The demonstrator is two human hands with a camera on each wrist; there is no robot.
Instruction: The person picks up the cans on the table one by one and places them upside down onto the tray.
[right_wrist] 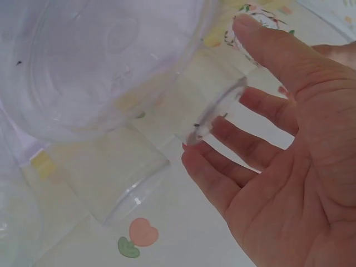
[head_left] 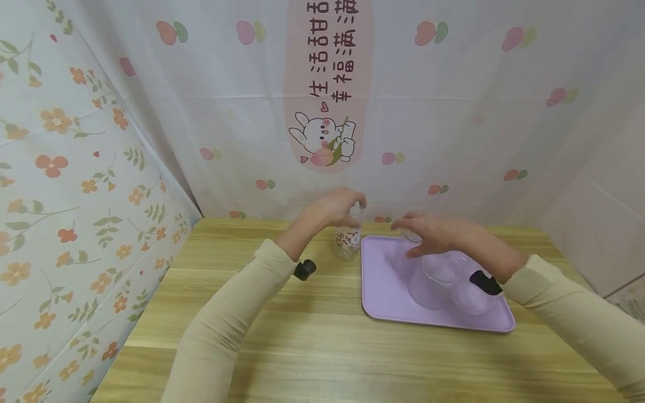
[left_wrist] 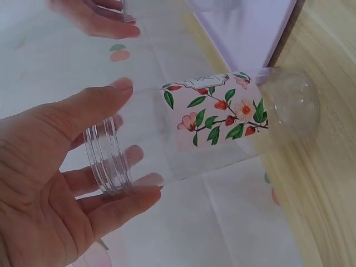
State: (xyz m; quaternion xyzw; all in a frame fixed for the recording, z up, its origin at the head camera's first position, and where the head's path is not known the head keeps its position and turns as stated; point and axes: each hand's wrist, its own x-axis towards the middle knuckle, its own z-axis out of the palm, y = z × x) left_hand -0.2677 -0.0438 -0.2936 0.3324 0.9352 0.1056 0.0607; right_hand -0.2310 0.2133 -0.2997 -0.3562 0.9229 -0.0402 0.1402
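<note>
A clear jar (head_left: 346,242) with a flowered label stands on the table just left of the lilac tray (head_left: 375,296). My left hand (head_left: 339,207) grips it from above. In the left wrist view, its thumb and fingers curl round the jar's ridged top end (left_wrist: 104,158). My right hand (head_left: 435,232) reaches over the tray's back part, fingers spread and slightly bent. Its fingertips are right at the rim of a clear cylindrical container (right_wrist: 208,89) in the right wrist view. Nothing shows in its grasp.
Other clear containers stand close together on the tray, among them a wide round one (head_left: 428,296) and a smaller one (head_left: 471,296) near the right wrist. A patterned curtain (head_left: 242,140) hangs along the table's back edge. Wooden tabletop (head_left: 322,358) stretches in front of the tray.
</note>
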